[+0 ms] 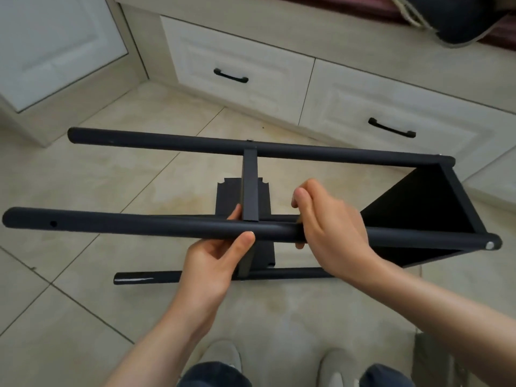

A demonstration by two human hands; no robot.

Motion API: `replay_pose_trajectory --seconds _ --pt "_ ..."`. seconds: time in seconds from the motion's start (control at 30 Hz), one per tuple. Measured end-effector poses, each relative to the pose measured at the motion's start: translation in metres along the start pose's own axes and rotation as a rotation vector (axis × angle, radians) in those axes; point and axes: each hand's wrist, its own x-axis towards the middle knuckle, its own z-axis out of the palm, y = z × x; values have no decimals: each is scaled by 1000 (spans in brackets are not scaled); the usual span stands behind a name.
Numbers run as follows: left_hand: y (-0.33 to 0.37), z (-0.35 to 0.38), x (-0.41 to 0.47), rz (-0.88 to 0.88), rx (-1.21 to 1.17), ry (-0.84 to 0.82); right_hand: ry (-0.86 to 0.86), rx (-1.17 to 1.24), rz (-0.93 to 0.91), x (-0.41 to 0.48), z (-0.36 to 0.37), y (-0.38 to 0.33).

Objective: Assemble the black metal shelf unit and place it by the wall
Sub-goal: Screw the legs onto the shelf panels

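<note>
The black metal shelf unit (405, 208) lies on its side on the tiled floor, its round poles pointing left. One shelf panel closes the right end. A second, middle shelf panel (250, 188) stands edge-on between the far pole (167, 139) and the near upper pole (125, 223). My left hand (215, 258) grips the near pole from below, right at the middle panel. My right hand (326, 216) curls over the same pole just right of that panel. A lower pole (145, 277) rests on the floor.
White cabinet drawers with black handles (230, 75) run along the far side, and a white cabinet door stands at far left. A dark bag (458, 18) sits on the bench above. My two shoes (223, 356) are at the bottom edge. Beige tiles surround the shelf.
</note>
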Motion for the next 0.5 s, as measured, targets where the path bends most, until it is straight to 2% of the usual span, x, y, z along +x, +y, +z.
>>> replay_pose_trajectory --seconds 0.2,0.4,0.5 --pt "-2 -1 -18 -56 -46 63 -1 -10 4 -19 5 -2" --pt "3 0 -35 -82 11 127 -34 0 33 -27 4 -5" --pt "4 -3 -49 -164 -9 145 -58 0 32 -39 1 -9"
